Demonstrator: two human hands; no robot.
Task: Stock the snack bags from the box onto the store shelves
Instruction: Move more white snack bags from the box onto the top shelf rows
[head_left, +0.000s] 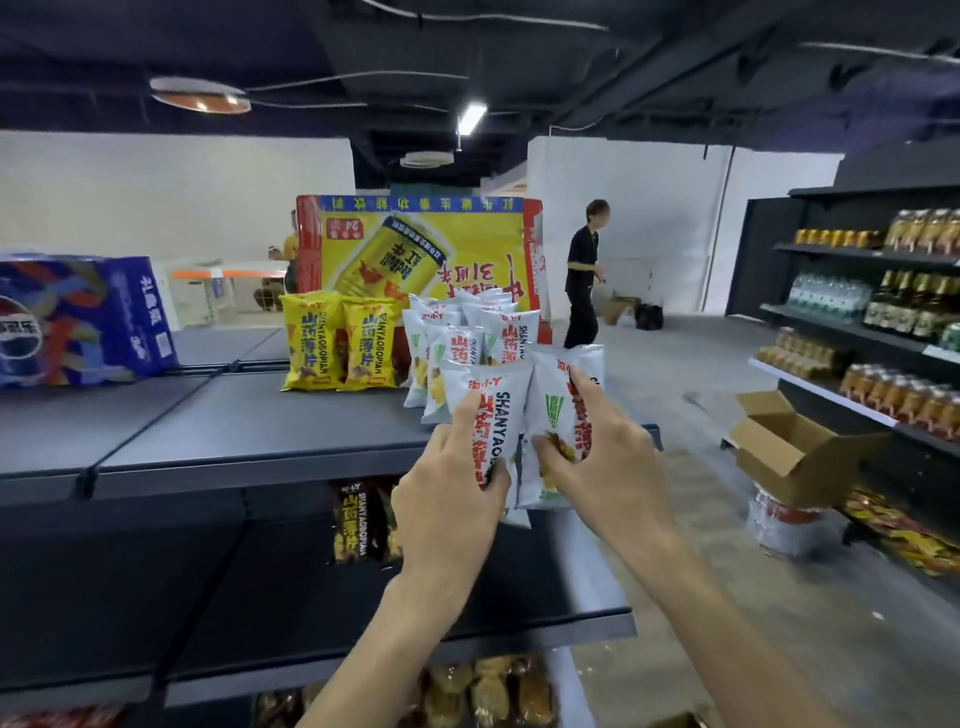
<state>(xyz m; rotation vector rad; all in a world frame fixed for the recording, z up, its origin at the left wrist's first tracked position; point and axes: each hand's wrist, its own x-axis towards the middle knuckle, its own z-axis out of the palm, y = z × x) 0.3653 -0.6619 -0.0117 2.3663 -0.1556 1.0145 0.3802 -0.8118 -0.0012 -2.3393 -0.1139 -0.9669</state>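
My left hand grips a white snack bag with red lettering, held upright at the front edge of the dark top shelf. Beside it my right hand holds a second white snack bag, touching the first. Just behind them several more white bags stand in rows on the shelf's right end. Two yellow snack bags stand upright to their left. An open cardboard box sits on a stack across the aisle, at the right.
A blue soda pack lies on the shelf at left. A big yellow drink carton stands behind the bags. Dark snack bags fill the shelf below. A person walks in the aisle; drink shelves line the right.
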